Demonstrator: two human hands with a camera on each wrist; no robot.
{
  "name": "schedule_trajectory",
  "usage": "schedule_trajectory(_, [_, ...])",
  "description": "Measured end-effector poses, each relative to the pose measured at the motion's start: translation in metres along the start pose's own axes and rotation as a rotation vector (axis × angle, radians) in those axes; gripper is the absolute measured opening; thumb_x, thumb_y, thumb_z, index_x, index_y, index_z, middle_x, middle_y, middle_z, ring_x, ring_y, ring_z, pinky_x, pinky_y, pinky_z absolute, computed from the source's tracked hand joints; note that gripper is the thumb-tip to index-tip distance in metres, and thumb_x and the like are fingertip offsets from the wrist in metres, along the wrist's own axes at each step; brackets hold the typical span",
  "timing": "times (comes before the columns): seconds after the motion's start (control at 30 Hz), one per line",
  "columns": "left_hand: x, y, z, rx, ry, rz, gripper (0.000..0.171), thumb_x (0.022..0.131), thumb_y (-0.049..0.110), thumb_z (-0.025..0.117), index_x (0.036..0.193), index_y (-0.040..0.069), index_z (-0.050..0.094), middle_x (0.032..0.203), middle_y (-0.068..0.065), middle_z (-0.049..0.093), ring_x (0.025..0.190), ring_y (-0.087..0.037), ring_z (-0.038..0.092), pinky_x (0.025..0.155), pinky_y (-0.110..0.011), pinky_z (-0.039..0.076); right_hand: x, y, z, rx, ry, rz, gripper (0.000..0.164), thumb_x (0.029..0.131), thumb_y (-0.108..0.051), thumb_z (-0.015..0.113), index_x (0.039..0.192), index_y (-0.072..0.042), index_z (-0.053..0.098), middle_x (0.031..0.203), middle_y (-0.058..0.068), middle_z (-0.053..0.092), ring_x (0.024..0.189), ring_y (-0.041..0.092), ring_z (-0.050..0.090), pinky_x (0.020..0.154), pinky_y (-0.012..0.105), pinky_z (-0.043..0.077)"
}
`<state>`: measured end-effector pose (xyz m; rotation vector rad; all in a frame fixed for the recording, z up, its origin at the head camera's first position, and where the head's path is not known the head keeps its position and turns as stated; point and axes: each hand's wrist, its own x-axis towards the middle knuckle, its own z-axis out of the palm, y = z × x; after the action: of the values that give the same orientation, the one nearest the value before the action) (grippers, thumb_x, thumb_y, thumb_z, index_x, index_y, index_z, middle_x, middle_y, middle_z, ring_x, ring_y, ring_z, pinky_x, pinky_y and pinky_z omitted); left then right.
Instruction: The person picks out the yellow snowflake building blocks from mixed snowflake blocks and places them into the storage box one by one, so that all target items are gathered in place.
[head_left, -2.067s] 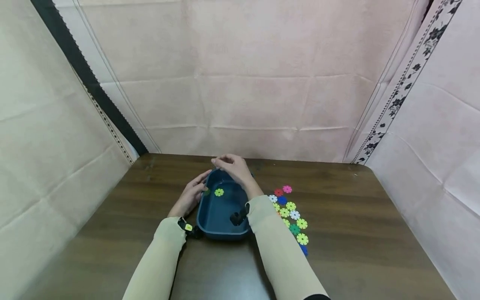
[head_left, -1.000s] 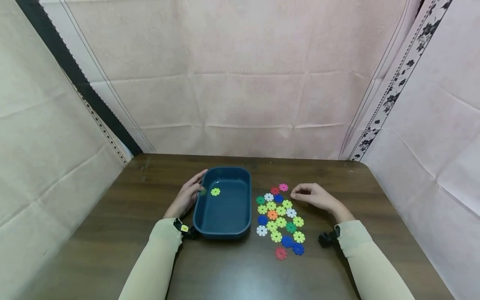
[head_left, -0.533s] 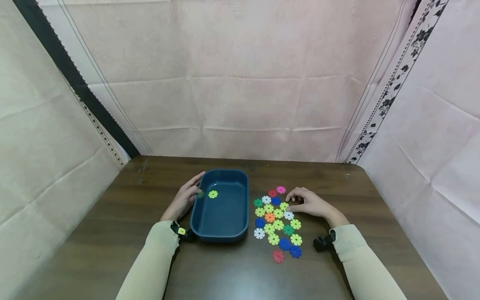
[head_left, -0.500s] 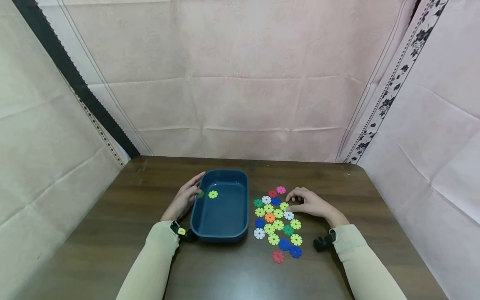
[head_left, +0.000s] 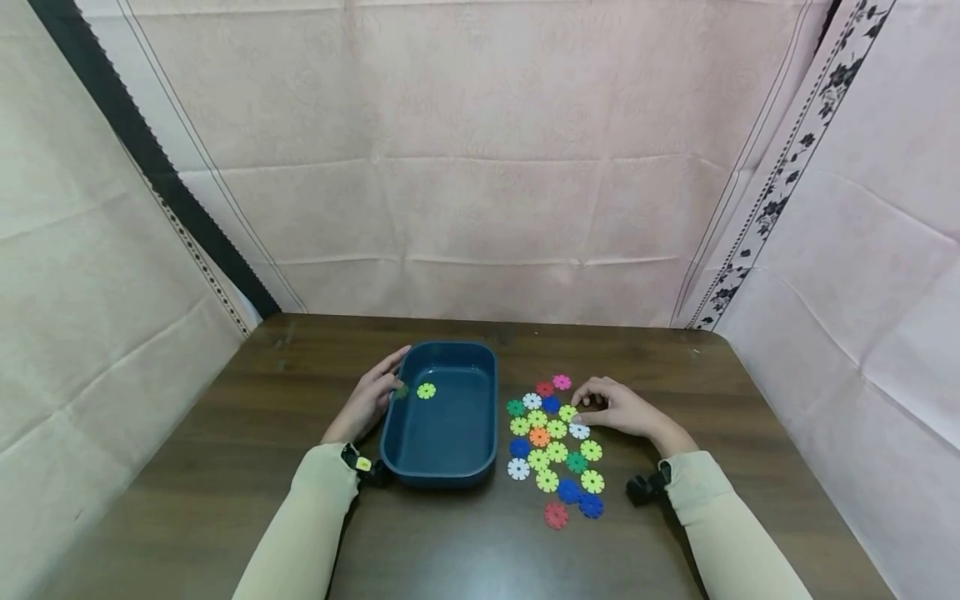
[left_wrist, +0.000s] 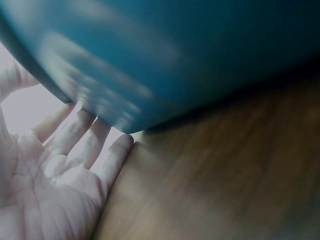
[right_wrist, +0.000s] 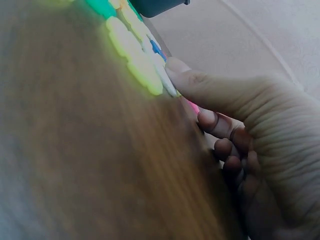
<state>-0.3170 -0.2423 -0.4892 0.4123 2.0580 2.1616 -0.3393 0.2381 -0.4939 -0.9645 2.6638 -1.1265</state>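
Note:
A dark blue rectangular tray [head_left: 442,450] stands on the wooden table. My left hand [head_left: 367,404] holds its left side, thumb at the rim and fingers against the outer wall, as the left wrist view shows. Inside the tray lies a yellow-green flower-shaped piece [head_left: 426,391]; a dim green patch by my thumb may be its reflection. To the tray's right, my right hand [head_left: 618,408] has thumb and forefinger at the right edge of another yellow-green flower piece [head_left: 567,413], pinching it at table level. A white flower piece [head_left: 579,431] lies just below the thumb.
Several flat flower pieces in blue, green, white, yellow-green, orange, red and pink are spread between tray and right hand. A red piece [head_left: 556,515] is nearest the front, a pink one [head_left: 561,382] farthest back. Pale cloth [head_left: 480,208] surrounds the wooden table [head_left: 442,550].
My right hand has left the space over the tray, swung right and come down to the yellow-green piece, staying there for the last half second. The left hand has stayed at the tray.

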Motion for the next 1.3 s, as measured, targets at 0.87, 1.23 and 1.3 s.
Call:
schedule_trajectory(0.87, [0.005,0.008,-0.001,-0.023,0.031,-0.023,0.060,0.099,0.003,0.047,0.156,0.023,0.039,0.160,-0.002,0.034,0.141,-0.029,0.040,0.100,-0.035,0.047,0.009,-0.007,-0.004,-0.006,0.028,-0.033,0.021,0.090,-0.030,0.077,0.106,-0.018,0.070,0.094,-0.001,0.060,0.087,0.022,0.047,0.074,0.037,0.039])
schedule_trajectory(1.23, [0.003,0.001,0.000,-0.026,0.026,-0.021,0.061,0.099,0.003,0.047,0.156,0.022,0.039,0.160,-0.003,0.034,0.140,-0.029,0.041,0.097,-0.030,0.049,0.008,-0.006,0.009,-0.045,0.063,-0.022,0.024,0.087,-0.035,0.079,0.103,-0.021,0.068,0.092,-0.002,0.057,0.086,0.020,0.046,0.074,0.036,0.039])
schedule_trajectory(1.3, [0.003,0.000,0.000,-0.022,0.024,-0.024,0.061,0.099,0.003,0.047,0.156,0.022,0.039,0.160,-0.002,0.034,0.140,-0.029,0.041,0.096,-0.030,0.049,0.007,-0.005,0.009,-0.028,0.057,0.007,0.024,0.087,-0.035,0.079,0.103,-0.023,0.067,0.094,-0.002,0.057,0.088,0.020,0.047,0.075,0.036,0.040])
